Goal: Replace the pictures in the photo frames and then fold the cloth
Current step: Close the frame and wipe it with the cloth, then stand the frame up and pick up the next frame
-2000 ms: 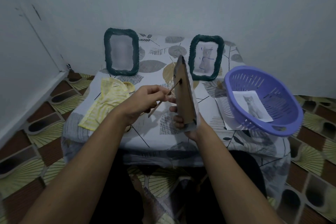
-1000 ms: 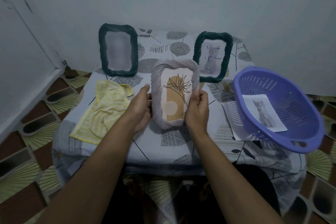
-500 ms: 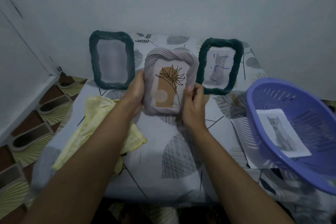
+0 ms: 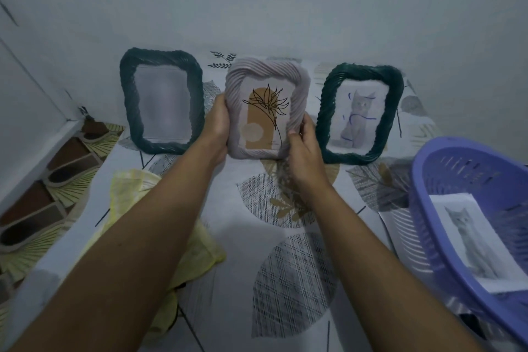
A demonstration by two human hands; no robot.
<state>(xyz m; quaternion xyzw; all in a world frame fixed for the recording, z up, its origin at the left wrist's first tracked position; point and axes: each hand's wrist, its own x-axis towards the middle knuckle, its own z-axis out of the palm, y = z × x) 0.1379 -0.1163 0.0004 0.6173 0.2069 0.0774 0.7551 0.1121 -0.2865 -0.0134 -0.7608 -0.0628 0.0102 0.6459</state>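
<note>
Head view: the pale twisted-rim frame (image 4: 267, 111) stands upright near the back wall, well to the left of the purple basket (image 4: 463, 177), facing the camera with a plant print inside. The left hand (image 4: 218, 126) grips its far side from the basket, fingers wrapped behind the rim. The right hand (image 4: 303, 146) holds the basket-side lower corner, thumb on the front. Whether its foot touches the table (image 4: 285, 266) I cannot tell.

2 dark green frames flank it. The one with a cat picture (image 4: 361, 114) stands between it and the basket. The other green frame (image 4: 161, 103), its picture blurred, stands farthest from the basket. A loose cat print (image 4: 474, 240) lies inside the basket. The yellow cloth (image 4: 197, 254) lies crumpled, unfolded, far left of the basket, partly under the left forearm.

The pale frame looks light and rigid, yet its front pane is likely fragile and smudges easily, so the ridged side rims are the sensible hold. It probably tips readily, so it wants settling before release. The cloth is soft and limp, best taken by its corners
</note>
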